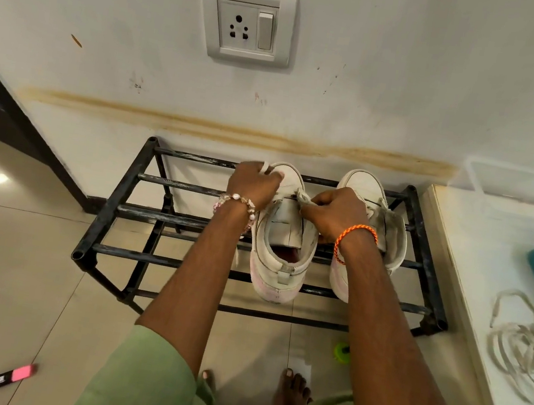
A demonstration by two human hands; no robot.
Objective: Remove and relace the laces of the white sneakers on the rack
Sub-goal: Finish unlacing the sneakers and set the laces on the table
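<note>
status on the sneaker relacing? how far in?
Done: one lace lies loose on the white surface to the right. In hand: the left hand pinches a lace end at the left sneaker, and the right hand grips its eyelet flap. Whether that lace is going out or in, I cannot tell. Left: the right sneaker and the loose lace.

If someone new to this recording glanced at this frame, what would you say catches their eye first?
Two forearms reach to the middle of the frame, where the left hand pinches a white lace and the right hand grips the tongue of the left sneaker, beside the right sneaker on the black rack. At the right, a loose lace lies coiled on a white shelf.
</note>
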